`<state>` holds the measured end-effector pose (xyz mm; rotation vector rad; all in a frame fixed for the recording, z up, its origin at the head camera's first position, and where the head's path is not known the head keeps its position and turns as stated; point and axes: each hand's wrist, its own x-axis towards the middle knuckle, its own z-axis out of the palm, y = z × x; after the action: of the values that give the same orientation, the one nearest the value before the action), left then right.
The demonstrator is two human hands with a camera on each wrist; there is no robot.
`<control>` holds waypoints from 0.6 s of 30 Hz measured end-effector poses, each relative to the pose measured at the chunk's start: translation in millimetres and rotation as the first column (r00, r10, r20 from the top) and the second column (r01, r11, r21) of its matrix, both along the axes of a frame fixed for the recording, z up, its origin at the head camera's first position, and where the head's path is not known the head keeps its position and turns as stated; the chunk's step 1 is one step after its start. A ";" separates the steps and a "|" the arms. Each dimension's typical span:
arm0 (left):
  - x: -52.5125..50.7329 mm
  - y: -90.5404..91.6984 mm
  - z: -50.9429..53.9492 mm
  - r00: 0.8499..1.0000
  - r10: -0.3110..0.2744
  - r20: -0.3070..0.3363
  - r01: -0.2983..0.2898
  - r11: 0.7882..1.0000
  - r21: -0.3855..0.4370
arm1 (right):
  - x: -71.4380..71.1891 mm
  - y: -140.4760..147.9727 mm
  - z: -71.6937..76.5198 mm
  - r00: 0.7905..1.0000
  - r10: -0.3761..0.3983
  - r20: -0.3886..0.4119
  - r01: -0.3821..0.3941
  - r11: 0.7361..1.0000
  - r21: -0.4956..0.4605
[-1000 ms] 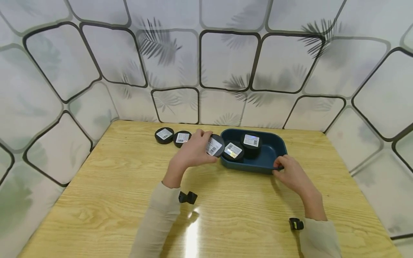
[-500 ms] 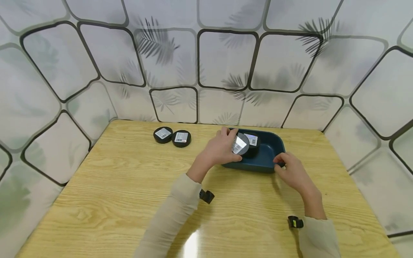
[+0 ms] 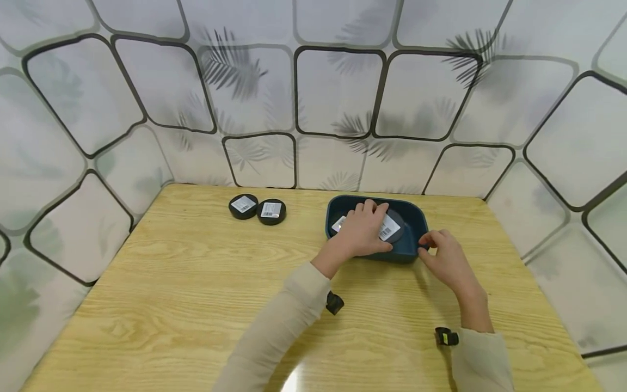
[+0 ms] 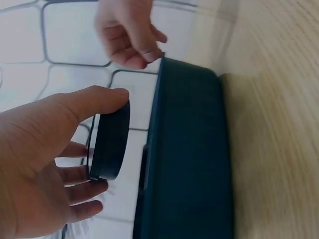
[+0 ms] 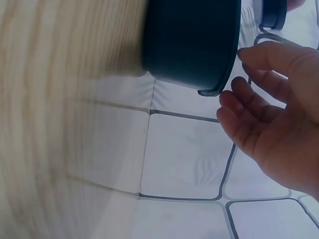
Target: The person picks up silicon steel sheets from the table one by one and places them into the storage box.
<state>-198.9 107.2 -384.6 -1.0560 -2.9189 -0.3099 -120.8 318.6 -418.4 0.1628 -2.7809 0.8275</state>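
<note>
A round black container with a white label is gripped by the left hand over the dark blue tray. In the left wrist view the thumb and fingers of that left hand hold the black container by its edge, above the tray's rim. The right hand has thumb and index finger at the tray's front right corner; in the right wrist view the right hand touches the rim of the tray. Another labelled container is partly hidden behind the left hand.
Two black labelled containers sit side by side on the wooden table, left of the tray. A patterned cloth wall rises behind the table and along both sides.
The left hand has carried its container rightward, from the tray's left edge to above its middle. The right hand has stayed at the tray's corner.
</note>
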 end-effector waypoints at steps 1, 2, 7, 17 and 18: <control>-0.1 4.3 -1.6 1.000 -0.003 -0.009 0.003 1.000 -0.008 | 0.4 0.8 0.5 1.000 -0.003 0.005 0.003 1.000 0.001; -0.4 8.5 -3.5 1.000 -0.005 -0.018 0.005 1.000 -0.016 | 0.7 1.6 0.9 1.000 -0.005 0.010 0.005 1.000 0.002; -0.7 26.9 -9.8 0.999 -0.024 -0.041 0.022 0.998 -0.059 | 1.0 5.9 2.2 0.999 -0.015 0.039 0.015 1.000 0.006; -9.8 53.4 -16.7 0.999 -0.035 -0.036 0.028 0.984 -0.179 | 1.4 11.6 2.4 0.997 -0.021 0.079 0.020 1.000 0.005; -11.1 55.2 -17.3 0.999 -0.042 -0.029 0.036 0.982 -0.183 | 1.6 11.6 2.6 0.997 -0.019 0.081 0.019 1.000 0.002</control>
<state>-210.0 162.4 -401.9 -1.1291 -2.9455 -0.0244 -119.2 330.2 -415.9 0.1055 -2.8541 0.8459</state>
